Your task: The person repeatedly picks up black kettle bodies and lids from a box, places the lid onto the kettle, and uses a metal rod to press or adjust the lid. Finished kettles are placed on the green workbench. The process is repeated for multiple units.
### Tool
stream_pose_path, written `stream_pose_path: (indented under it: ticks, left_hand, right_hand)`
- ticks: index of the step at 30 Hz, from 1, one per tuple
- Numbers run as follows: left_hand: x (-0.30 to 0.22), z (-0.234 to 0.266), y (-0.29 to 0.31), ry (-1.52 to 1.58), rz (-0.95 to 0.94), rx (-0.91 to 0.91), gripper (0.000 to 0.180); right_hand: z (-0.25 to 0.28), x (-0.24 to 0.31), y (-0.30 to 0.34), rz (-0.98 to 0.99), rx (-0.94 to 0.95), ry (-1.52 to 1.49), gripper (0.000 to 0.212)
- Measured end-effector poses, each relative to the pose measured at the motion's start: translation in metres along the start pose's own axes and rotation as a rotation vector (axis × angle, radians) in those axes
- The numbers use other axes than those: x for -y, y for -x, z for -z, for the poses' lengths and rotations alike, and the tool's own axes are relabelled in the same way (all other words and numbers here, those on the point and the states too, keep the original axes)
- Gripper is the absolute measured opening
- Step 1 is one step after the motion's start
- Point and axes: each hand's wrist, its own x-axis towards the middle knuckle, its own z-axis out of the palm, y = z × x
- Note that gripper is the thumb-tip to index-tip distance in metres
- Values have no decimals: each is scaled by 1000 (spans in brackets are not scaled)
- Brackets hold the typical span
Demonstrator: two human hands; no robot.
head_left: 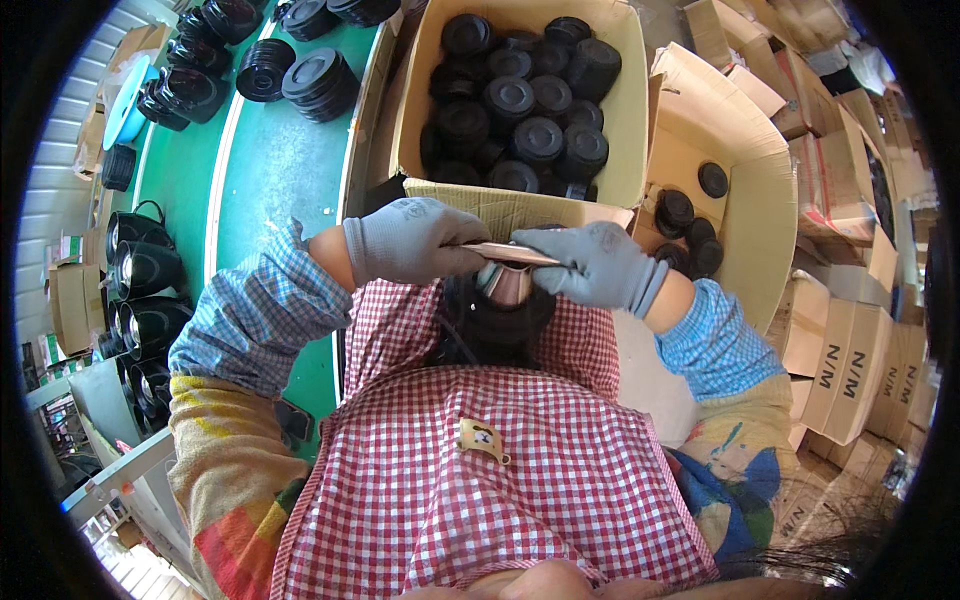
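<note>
Both hands wear grey gloves. A thin, flat, pale metallic-looking piece (pixel 508 253), seen nearly edge-on, spans the gap between them. My left hand (pixel 415 240) is closed on its left end, and my right hand (pixel 595 263) pinches the right end. Just under it, a shiny silver tapered part (pixel 508 285) shows, partly hidden by the piece. Below that, a round black part (pixel 495 325) rests between my thighs, against the red checked apron (pixel 480 480). What kind of thing the flat piece is, I cannot tell.
An open cardboard box (pixel 415 120) full of round black lidlike parts stands straight ahead. Right of it, another carton (pixel 745 130) holds several more. On the left, a green-topped table (pixel 285 170) carries stacked black parts (pixel 320 85). Cartons (pixel 845 370) pile up at the right.
</note>
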Motion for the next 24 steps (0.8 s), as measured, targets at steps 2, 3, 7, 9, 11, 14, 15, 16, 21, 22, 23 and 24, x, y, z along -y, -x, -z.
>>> stream_pose_path:
  ticks: [2,3,7,9,11,14,15,16,21,22,23,24]
  left_hand:
    - [8,3,-2,64,-12,33,31]
    - [11,5,-3,79,-7,51,31]
    - [-2,6,0,-80,22,84,31]
    - [-14,11,-2,-10,75,154,32]
    - [-8,8,-7,0,75,163,40]
    - [20,7,-17,193,152,236,44]
    - [27,7,-19,275,205,274,44]
    - [31,3,-20,350,205,206,44]
    - [60,-5,-88,185,227,230,38]
    - [53,-3,-94,234,309,250,36]
    - [59,-6,-89,231,222,63,36]
    - [71,-17,-79,227,133,-126,36]
  right_hand:
    - [-14,1,6,-13,-43,19,54]
    - [-14,0,5,-33,-6,27,55]
    - [17,8,-5,-30,235,-28,59]
    - [21,-4,-9,95,265,-66,60]
    - [7,-32,-15,324,162,-40,61]
    - [-19,-30,-11,341,-38,8,72]
    - [-21,-24,-10,331,-75,24,74]
    - [-19,-20,-9,303,25,81,78]
    - [-34,36,-25,272,-19,-332,82]
    - [-37,35,-27,250,-53,-415,84]
    - [-34,33,-27,166,31,-606,84]
    - [-28,28,-28,80,118,-795,84]
